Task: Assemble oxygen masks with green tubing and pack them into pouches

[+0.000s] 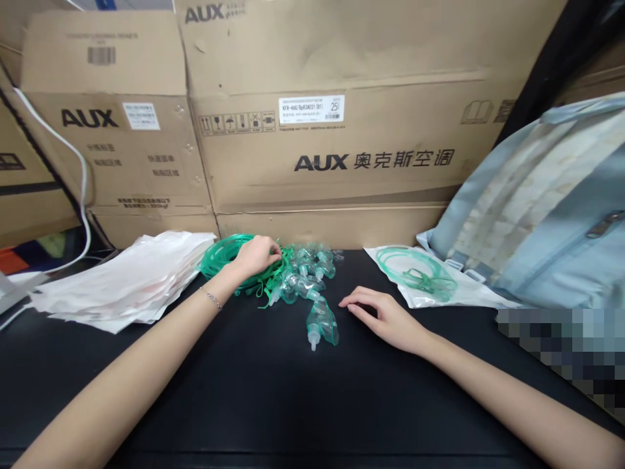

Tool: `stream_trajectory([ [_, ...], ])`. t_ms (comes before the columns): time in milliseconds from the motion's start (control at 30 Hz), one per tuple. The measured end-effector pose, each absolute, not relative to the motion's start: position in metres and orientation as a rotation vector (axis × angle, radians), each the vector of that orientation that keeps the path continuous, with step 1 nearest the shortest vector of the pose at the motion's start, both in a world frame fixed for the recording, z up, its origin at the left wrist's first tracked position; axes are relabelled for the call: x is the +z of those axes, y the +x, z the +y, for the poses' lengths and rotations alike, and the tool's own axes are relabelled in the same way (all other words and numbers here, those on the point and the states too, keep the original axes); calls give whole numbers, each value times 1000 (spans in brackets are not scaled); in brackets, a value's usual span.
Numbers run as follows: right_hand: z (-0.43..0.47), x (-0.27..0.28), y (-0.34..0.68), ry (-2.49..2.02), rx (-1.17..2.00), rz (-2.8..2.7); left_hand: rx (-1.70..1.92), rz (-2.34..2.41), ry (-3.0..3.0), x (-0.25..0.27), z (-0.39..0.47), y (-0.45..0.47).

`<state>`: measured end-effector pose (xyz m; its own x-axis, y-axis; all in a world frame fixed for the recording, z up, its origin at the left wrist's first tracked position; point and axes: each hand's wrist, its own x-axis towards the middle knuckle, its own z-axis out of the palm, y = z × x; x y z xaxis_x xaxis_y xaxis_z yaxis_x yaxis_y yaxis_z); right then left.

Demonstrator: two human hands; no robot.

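My left hand reaches into a heap of coiled green tubing and clear green masks at the back of the black table; its fingers curl around the tubing. One mask lies apart, nearer to me. Beside that mask my right hand rests flat on the table, fingers spread, holding nothing. Just beyond it lies a sealed clear bag with a mask and tubing inside.
A stack of flat white plastic bags lies at the left. Large AUX cardboard boxes wall off the back. A pale blue fabric bag leans at the right. A white cable hangs at far left.
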<state>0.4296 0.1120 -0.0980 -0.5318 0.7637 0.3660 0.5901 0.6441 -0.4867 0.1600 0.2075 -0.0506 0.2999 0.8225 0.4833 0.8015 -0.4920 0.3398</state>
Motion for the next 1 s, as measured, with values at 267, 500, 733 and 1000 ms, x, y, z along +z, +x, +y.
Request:
stream_trajectory([
  [267, 113, -98, 427, -1077, 421, -2301, 1635, 1520, 2084, -26, 208, 152],
  [500, 112, -97, 425, -1097, 435, -2314, 1983, 1163, 1623, 6, 192, 154],
  [733, 115, -102, 425, -1045, 534, -2117, 1868, 746, 1542, 35, 152, 171],
  [1000, 108, -68, 395, -719, 1039, -1763, 1179, 591, 1723, 11, 112, 213],
])
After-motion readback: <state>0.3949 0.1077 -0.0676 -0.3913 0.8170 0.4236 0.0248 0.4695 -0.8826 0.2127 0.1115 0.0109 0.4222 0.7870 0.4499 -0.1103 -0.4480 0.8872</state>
